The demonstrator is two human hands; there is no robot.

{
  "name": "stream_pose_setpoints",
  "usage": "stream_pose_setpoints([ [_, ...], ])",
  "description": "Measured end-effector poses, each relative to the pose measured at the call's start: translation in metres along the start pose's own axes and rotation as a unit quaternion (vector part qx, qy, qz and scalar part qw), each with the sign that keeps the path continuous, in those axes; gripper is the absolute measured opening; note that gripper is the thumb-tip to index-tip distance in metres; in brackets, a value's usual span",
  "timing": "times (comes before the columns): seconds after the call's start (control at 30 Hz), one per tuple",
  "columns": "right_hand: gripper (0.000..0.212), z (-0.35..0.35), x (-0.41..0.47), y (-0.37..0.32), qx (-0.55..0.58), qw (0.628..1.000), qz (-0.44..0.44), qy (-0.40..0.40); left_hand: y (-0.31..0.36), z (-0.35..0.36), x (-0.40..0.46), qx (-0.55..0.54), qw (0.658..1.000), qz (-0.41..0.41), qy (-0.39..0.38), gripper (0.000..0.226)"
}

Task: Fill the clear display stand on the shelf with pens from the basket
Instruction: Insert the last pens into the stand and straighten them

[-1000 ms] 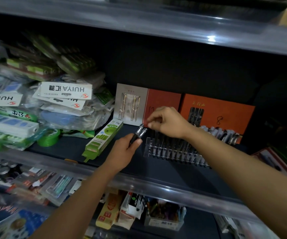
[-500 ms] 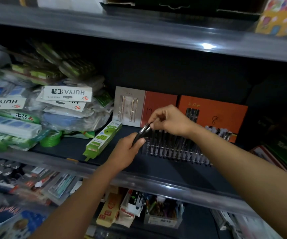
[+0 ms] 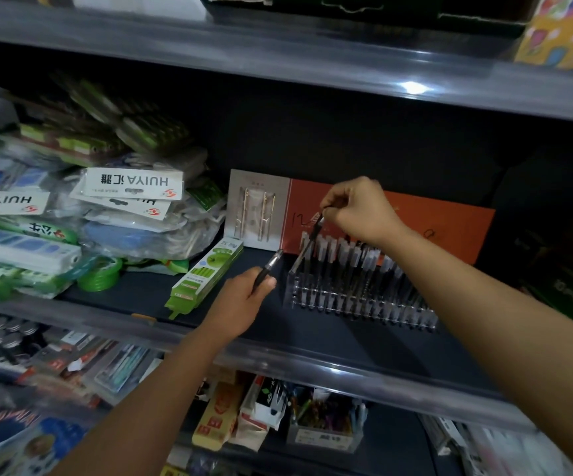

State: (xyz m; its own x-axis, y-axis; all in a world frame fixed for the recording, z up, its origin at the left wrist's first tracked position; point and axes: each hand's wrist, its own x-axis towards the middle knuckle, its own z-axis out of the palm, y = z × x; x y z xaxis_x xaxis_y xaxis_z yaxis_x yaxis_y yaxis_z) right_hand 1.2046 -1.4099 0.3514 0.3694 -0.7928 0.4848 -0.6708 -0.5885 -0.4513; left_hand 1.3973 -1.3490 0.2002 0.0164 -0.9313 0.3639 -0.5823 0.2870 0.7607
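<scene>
clear acrylic display stand (image 3: 357,297) sits on the dark shelf (image 3: 134,293); my right hand (image 3: 360,209) has lifted a black pen (image 3: 307,247) over its left end, pinching the top; my left hand (image 3: 240,304) grips a spare black pen (image 3: 267,267).

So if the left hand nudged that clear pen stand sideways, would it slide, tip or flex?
The clear pen stand looks like rigid plastic, so it would probably not flex. It sits low and wide on the dark shelf, so it would likely slide rather than tip. The pens stand loosely in its slots and may rattle or lean.
</scene>
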Motion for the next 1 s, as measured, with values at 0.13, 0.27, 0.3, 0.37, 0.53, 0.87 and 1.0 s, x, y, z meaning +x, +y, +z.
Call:
stream_pose_setpoints([
  [0.13, 0.014, 0.013, 0.003, 0.0, -0.059, 0.998, -0.032, -0.018, 0.001, 0.0, 0.001, 0.008, 1.0, -0.004, -0.001, 0.027],
  [0.27, 0.012, 0.027, 0.006, 0.005, -0.084, 0.995, -0.045, -0.03, 0.0, -0.001, 0.002, 0.008, 1.0, -0.017, 0.011, 0.03],
  [0.3, 0.013, 0.029, 0.007, 0.006, -0.083, 0.995, -0.046, -0.031, 0.0, -0.001, 0.002, 0.011, 1.0, -0.017, 0.014, 0.031],
  [0.37, 0.014, 0.031, 0.01, 0.006, -0.083, 0.995, -0.048, -0.034, -0.001, -0.002, 0.002, 0.014, 1.0, -0.018, 0.02, 0.034],
  [0.53, 0.013, 0.034, 0.015, 0.006, -0.087, 0.994, -0.056, -0.037, -0.003, 0.0, 0.002, 0.024, 0.999, -0.02, 0.035, 0.037],
  [0.87, 0.012, 0.033, 0.013, 0.001, -0.084, 0.992, -0.084, -0.051, -0.012, 0.007, 0.004, 0.009, 0.998, -0.045, 0.031, 0.031],
  [1.0, 0.012, 0.033, 0.014, 0.002, -0.068, 0.993, -0.081, -0.053, -0.009, 0.006, 0.003, -0.001, 0.999, -0.035, 0.035, 0.035],
])
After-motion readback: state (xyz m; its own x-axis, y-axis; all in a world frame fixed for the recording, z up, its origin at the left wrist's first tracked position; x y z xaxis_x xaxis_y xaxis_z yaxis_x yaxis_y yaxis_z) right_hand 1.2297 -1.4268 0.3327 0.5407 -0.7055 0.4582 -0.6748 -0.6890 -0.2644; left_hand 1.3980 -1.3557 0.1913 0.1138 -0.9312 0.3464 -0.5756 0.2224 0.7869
